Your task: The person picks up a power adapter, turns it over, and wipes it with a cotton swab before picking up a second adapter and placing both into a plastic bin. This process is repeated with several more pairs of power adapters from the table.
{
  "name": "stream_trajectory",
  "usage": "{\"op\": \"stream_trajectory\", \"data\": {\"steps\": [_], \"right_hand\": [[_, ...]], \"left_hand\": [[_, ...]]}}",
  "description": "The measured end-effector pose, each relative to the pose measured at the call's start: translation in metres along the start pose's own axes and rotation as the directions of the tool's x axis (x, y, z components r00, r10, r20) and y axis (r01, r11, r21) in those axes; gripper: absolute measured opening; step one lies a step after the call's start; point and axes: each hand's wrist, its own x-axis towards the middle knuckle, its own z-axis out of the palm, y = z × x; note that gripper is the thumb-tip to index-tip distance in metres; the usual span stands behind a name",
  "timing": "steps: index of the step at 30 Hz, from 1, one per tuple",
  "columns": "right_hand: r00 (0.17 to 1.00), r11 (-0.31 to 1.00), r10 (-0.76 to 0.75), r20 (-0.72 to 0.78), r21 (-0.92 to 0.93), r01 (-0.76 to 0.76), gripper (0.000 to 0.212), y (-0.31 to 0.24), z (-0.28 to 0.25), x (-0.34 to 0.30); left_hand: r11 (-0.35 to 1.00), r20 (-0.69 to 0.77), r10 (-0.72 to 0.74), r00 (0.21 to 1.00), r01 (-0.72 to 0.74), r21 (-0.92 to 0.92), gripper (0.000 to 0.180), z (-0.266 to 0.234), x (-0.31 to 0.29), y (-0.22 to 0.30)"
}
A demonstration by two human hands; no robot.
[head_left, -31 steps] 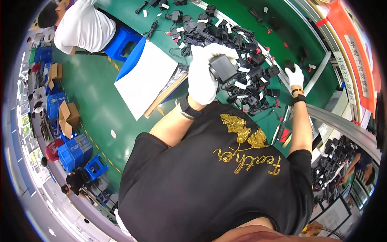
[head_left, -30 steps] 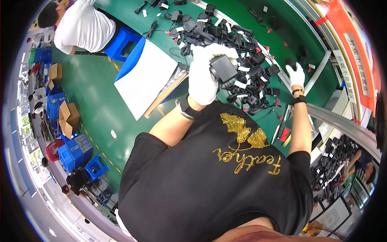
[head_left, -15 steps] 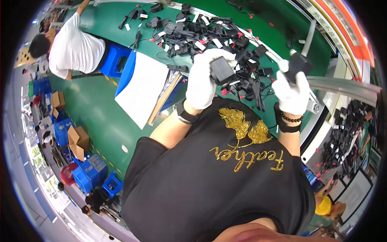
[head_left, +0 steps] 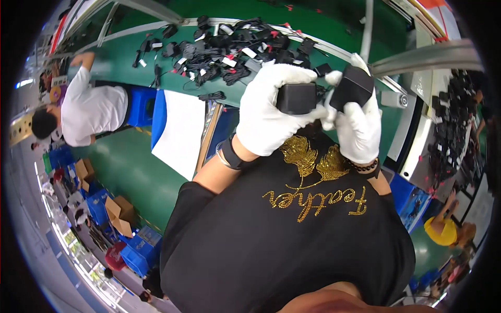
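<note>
My left hand [head_left: 267,109], in a white glove, grips a black box-shaped power adapter [head_left: 297,98] between thumb and fingers. Close to its right, my gloved right hand [head_left: 360,131] is closed around a second black adapter [head_left: 356,87], held tilted with its upper end toward the far side. A small gap separates the two adapters. Beyond my left hand, a heap of black adapters with coiled cables, white labels and red tags [head_left: 228,61] lies on the green work surface [head_left: 180,37]. My gloves hide part of the heap's near right side.
To the left are a white board [head_left: 182,128] and a blue stool [head_left: 140,107], with a person in a white shirt [head_left: 94,112] beyond. A metal rail [head_left: 428,56] crosses at the right. Farther right lies another adapter pile [head_left: 451,125]. Cartons [head_left: 120,214] and blue crates [head_left: 142,253] stand lower left.
My hands have come closer together, each still holding its adapter. The adapter in my left hand has turned from slanted to nearly level. The whole view has shifted a little.
</note>
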Motion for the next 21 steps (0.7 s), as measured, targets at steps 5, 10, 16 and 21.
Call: {"op": "stream_trajectory", "data": {"steps": [5, 10, 16, 21], "right_hand": [[0.997, 0.989, -0.033, -0.075, -0.147, 0.022, 0.081, 0.000, 0.002, -0.008], [0.982, 0.981, -0.122, -0.141, -0.168, 0.097, 0.079, 0.005, -0.001, -0.011], [0.976, 0.968, -0.196, -0.091, -0.176, 0.178, 0.074, 0.006, -0.005, -0.016], [0.933, 0.922, -0.327, -0.148, -0.265, 0.281, 0.070, 0.014, -0.004, -0.015]], "left_hand": [[0.994, -0.016, -0.011, 1.000, 0.010, -0.106, 0.057, 0.018, 0.004, -0.004], [0.986, -0.016, 0.014, 1.000, -0.016, -0.168, 0.051, 0.027, 0.011, -0.007], [0.969, 0.001, -0.027, 1.000, 0.026, -0.245, 0.052, 0.033, 0.016, -0.003], [0.902, 0.135, -0.258, 0.956, 0.289, -0.320, 0.051, 0.028, 0.017, 0.001]]}}
